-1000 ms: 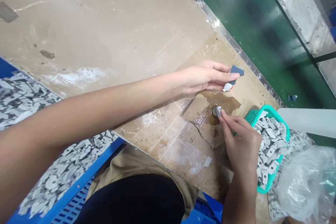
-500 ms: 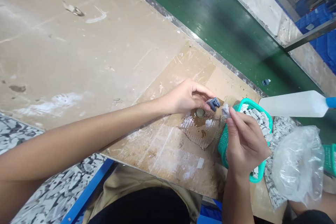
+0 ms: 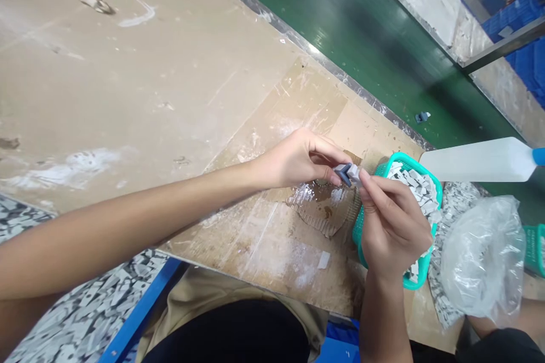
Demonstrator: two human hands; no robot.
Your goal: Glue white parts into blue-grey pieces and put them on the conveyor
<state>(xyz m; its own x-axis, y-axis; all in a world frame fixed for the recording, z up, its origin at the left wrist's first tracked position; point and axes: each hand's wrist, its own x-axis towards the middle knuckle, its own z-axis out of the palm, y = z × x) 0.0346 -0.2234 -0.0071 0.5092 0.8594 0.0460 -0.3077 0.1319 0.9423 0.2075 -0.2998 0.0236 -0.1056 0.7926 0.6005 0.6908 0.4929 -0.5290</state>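
Observation:
Between thumb and fingers, my left hand [image 3: 313, 159] pinches a small dark grey plastic piece [image 3: 343, 174]. A small white plastic piece [image 3: 354, 173] is gripped by the fingertips of my right hand [image 3: 394, 218]. The two pieces meet, the white one against the open end of the grey one; how deep it sits is hidden by my fingers. Under them lies a wet, torn cardboard pad [image 3: 326, 212] on the bench. Behind my right hand stands a green basket [image 3: 434, 181] full of white pieces [image 3: 417, 187].
A white bottle with a blue cap [image 3: 477, 160] lies beyond the basket, near a clear plastic bag [image 3: 481, 255]. On the green conveyor belt [image 3: 340, 28] rests a small grey-and-white part [image 3: 422, 117]. A blue-edged bin of grey and white pieces [image 3: 93, 312] is at lower left. Another person's arm [image 3: 489, 323] shows at right.
My right hand has brought the white piece leftward against the grey piece, closing the gap between them. The small part on the belt has shifted slightly left and up in view.

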